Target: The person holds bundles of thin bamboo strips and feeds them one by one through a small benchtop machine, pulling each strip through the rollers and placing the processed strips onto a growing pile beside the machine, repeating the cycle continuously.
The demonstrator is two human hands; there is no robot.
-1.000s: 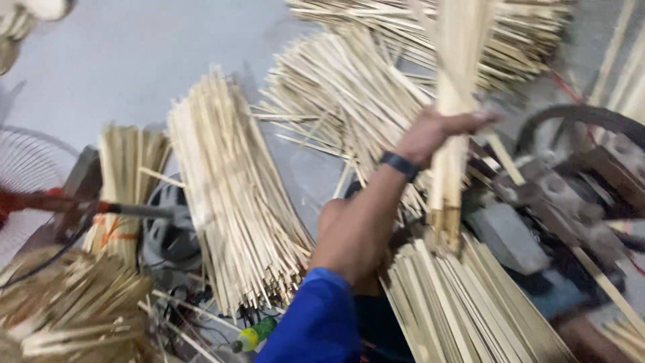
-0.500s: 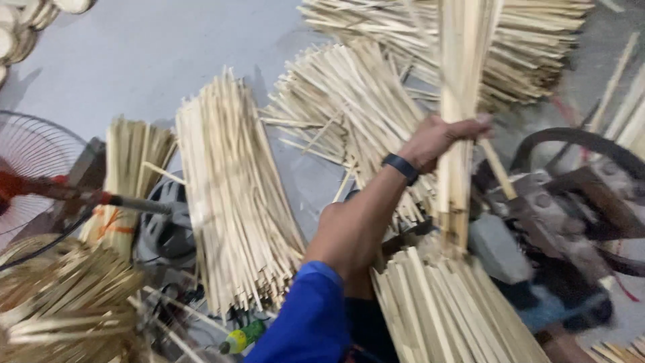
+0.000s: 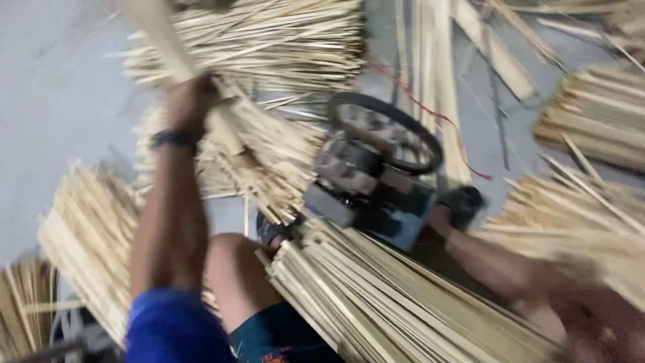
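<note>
One hand (image 3: 191,101) in sight, the left, raised far left and clamped round a bundle (image 3: 151,27) of pale strips, held high and tilted, top cut off by the frame. Shifted from centre-right half a second ago to far left now, with heavy blur. Dark band (image 3: 173,138) on wrist, blue sleeve (image 3: 171,326) near. Grey machine (image 3: 376,181) with black wheel (image 3: 386,128) now mid-scene, formerly at right edge. Stack (image 3: 403,302) of strips near, across lap. Right hand unseen; grip impossible to tell.
</note>
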